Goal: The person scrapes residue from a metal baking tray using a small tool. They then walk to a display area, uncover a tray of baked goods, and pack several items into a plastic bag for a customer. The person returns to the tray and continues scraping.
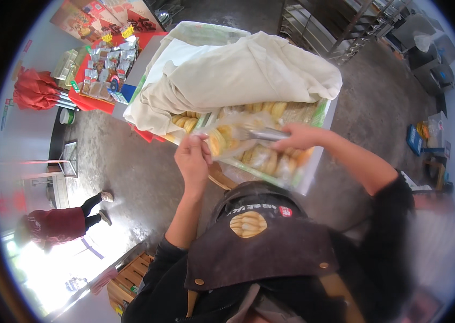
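Closed at its fingertips, my left hand [192, 158] pinches the edge of a clear plastic bag [210, 144]. Yellow round pastries [223, 138] show through the bag. My right hand [297, 137] is wrapped round metal tongs [264, 134], whose tips point left into the bag; blur hides whether they grip a pastry. Beneath both hands lies a tray [318, 119] with rows of similar flat pastries [270, 160], some under clear plastic. A beige cloth [249, 67] covers the tray's far part.
Packaged goods [106, 70] stand on a red-covered table [94, 103] at the far left, near folded red umbrellas [36, 89]. A metal rack [335, 27] is at the far right. Wooden crates [130, 277] sit lower left. Another person [58, 225] is at the bright doorway.
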The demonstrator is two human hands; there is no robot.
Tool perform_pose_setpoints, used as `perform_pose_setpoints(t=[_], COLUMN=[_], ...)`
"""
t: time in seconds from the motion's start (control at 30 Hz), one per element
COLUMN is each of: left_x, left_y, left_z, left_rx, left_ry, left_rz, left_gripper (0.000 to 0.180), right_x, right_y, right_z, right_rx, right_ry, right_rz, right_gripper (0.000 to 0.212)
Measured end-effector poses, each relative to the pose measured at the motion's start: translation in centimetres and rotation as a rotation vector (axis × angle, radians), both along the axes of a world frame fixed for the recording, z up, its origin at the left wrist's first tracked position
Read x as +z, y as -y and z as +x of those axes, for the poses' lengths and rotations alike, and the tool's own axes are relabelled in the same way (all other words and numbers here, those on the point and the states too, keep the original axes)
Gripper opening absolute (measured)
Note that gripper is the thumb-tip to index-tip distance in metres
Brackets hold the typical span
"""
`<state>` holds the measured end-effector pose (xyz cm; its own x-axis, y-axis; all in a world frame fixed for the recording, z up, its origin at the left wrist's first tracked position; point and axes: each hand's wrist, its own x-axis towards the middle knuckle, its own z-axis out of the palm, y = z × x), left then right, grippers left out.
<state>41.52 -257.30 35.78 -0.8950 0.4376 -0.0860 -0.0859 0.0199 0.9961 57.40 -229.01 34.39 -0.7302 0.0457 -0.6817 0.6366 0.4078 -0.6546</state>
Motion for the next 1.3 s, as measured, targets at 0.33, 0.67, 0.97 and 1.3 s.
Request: perform_pose_setpoints(t=[0.33,0.67,0.97,1.3], left_x=[3.3,6.9,5.3,3.0], left_y=[0.1,-2.4,0.3,3.9], left_z=[-2.7,-1.9,-3.5,-7.4], left_rx=[-0.148,-0.456,-0.403,-0.443], left_ry=[-0.039,-0.148,-0.093,-0.064], left_rz=[0.038,0.194,0.364,0.317], left_gripper=[0.029,0.027,0.036,0.042], right_x=[-3.9,-9.0,-9.8,7.4], right_y=[-4.3,-2.3,5.3,9.5], right_z=[11.2,7.6,-4.6,-3.6], right_rx=[-0.500,-0.271,-0.750,-0.522], right_ry=[0.010,-0.336,-0.387,-0.697], right_rz=[0.590,1.140,-0.125,-0.137], right_gripper=[0.054,0.061,0.036,0.015])
